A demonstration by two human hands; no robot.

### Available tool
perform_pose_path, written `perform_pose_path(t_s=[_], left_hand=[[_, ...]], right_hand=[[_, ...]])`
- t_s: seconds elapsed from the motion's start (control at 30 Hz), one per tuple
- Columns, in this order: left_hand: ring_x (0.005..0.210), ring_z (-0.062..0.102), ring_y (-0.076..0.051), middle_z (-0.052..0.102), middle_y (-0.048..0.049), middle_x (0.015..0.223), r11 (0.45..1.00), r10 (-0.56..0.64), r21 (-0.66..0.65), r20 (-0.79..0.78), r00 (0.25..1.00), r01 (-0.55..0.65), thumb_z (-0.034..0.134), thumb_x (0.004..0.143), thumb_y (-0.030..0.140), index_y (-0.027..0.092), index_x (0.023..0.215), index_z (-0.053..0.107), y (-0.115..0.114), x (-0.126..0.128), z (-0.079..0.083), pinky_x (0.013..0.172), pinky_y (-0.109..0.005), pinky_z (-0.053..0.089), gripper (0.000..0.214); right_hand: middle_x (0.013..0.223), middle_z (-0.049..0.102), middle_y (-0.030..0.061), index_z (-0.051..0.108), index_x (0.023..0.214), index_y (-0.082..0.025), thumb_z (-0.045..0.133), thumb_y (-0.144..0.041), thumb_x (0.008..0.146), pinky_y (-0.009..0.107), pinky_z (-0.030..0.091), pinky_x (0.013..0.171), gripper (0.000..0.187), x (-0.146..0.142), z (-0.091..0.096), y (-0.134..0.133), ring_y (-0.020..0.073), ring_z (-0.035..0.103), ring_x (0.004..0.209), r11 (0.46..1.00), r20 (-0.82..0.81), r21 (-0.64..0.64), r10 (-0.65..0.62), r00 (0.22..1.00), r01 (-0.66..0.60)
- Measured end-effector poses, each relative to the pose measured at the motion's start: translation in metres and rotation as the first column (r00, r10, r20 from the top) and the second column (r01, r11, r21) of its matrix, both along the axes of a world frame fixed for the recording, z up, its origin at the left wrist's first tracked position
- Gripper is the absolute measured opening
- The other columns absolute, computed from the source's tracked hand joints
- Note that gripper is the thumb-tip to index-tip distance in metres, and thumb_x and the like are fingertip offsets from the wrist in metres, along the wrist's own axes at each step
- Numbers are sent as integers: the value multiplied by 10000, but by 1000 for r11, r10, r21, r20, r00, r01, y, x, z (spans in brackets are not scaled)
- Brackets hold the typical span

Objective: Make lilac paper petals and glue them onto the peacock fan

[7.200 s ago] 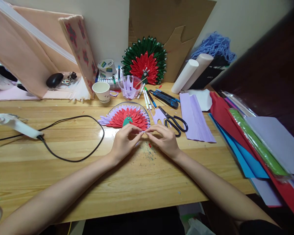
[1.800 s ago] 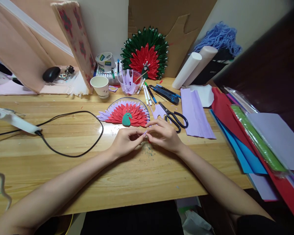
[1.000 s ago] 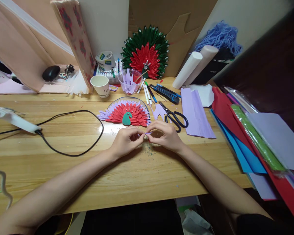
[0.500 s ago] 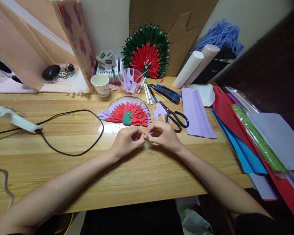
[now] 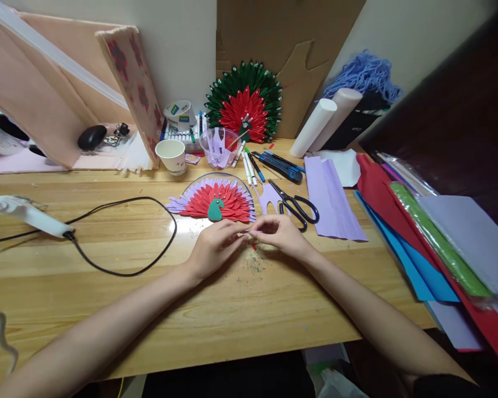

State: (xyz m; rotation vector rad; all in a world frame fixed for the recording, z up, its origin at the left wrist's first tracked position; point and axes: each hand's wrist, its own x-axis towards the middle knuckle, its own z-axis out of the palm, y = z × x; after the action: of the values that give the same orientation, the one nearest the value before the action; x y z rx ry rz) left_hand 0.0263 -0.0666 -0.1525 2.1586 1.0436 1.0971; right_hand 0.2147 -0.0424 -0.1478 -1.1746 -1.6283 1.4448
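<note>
My left hand [image 5: 216,247] and my right hand [image 5: 279,235] meet over the table, fingertips almost touching. Between them is a small purple paper piece [image 5: 246,232], pinched from both sides and mostly covered by the fingers. Just beyond lies a paper peacock [image 5: 216,210] with a green body, red inner petals and purple outer petals on a clear round sheet. Black-handled scissors [image 5: 295,203] rest behind my right hand, touching a cut purple paper scrap [image 5: 269,194]. Below the fingertips a tiny red bit [image 5: 254,247] shows on the wood.
Purple crepe paper [image 5: 334,202] lies right of the scissors. Markers [image 5: 249,168], a utility knife [image 5: 280,167], a plastic bowl [image 5: 219,150] and a paper cup [image 5: 171,157] stand or lie behind. A glue gun [image 5: 37,215] trails its black cord leftward. Coloured sheets [image 5: 423,260] overhang the right edge.
The view has tilted up slightly, so everything sits lower. My fingers have shifted around the small purple piece, and a tiny red bit now shows beneath them.
</note>
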Motion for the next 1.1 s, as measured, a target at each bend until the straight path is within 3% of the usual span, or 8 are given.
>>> perform_pose_path(t_s=[0.1, 0.3, 0.43, 0.57, 0.87, 1.1], left_hand=[[748, 600, -132, 674, -66, 843, 1000, 5, -10, 15, 1000, -5, 530, 831, 240, 185, 945, 659, 1, -2, -1, 667, -241, 463, 181], [724, 613, -143, 692, -57, 813, 973, 78, -223, 94, 993, -55, 546, 820, 291, 186, 848, 689, 5, -2, 0, 665, -242, 461, 180], [672, 601, -135, 690, -46, 753, 944, 108, -323, 109, 988, -67, 534, 824, 325, 171, 806, 696, 6, -1, 2, 632, -229, 448, 224], [646, 588, -130, 680, -36, 709, 929, 96, -367, 111, 989, -49, 522, 830, 333, 172, 808, 699, 5, 0, 3, 619, -226, 440, 240], [720, 618, -151, 708, -51, 813, 905, 72, -426, 160, 984, 3, 571, 795, 343, 177, 868, 704, 5, 0, 4, 663, -241, 459, 225], [685, 635, -150, 715, -56, 775, 823, 137, -568, 223, 965, 15, 633, 737, 344, 138, 822, 705, 8, 2, 4, 637, -225, 481, 235]], right_hand=[[700, 669, 41, 659, 714, -132, 684, -314, 674, 284, 507, 619, 188, -1, -1, 0, 128, 608, 624, 1000, -1, -18, 17, 1000, -17], [858, 670, 58, 627, 936, -153, 733, -270, 627, 283, 536, 649, 347, 0, -1, 0, 130, 629, 683, 998, -80, 53, -36, 996, 41], [812, 663, 41, 649, 840, -166, 687, -278, 696, 294, 525, 696, 186, -1, -1, -1, 136, 625, 731, 981, -74, 183, -46, 996, 59], [786, 657, 32, 651, 812, -170, 673, -277, 715, 297, 520, 701, 146, -1, -2, -1, 136, 619, 730, 972, -75, 221, -69, 995, 84], [820, 648, 26, 635, 811, -163, 709, -238, 661, 295, 529, 739, 184, -3, 0, 1, 132, 637, 746, 993, -162, 66, -86, 983, 98], [818, 645, 21, 626, 811, -169, 702, -235, 661, 273, 503, 745, 180, -4, -2, 2, 126, 616, 755, 998, -172, -7, -68, 983, 68]])
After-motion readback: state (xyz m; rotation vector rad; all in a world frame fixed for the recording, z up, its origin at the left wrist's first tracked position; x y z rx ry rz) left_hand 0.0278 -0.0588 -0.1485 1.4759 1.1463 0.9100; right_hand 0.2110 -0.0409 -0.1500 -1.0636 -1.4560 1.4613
